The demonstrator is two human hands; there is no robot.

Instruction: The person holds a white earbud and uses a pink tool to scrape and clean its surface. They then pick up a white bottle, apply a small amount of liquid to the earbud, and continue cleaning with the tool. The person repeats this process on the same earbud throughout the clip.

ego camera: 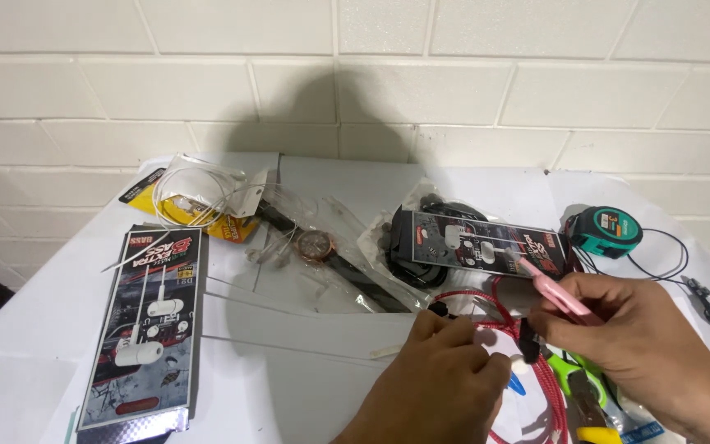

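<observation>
Earphone packaging lies far to my left on the white table [26, 329]: a long dark earphone box [145, 325] flat on its back, and behind it a clear bag of white cable [199, 196] on a yellow card. Next comes a wristwatch [315, 244] in crumpled clear wrap, then a second dark earphone package [478, 242] lying crosswise.

Below that package is my work. My left hand [441, 378] rests knuckles up, fingers curled and pinching the red braided cable [503, 333] near its dark end. The cable loops between my hands and runs down toward the lower edge. My right hand [643, 345] comes in from the right, wrist low, fingers clenched around a pink tool [556, 296], probably a small cutter, though its tip is too blurred to tell. Its lower fingers seem to hold a small black piece [529, 341] on the cable.

To do this well, I judge I should keep the left pinch close to the working point so the cable cannot twist, and bring the tool in slowly.

Under my right hand lie green-handled pliers [585, 386]. Farther right sit a teal tape measure [610, 230] and thin black earphones [704, 300].
</observation>
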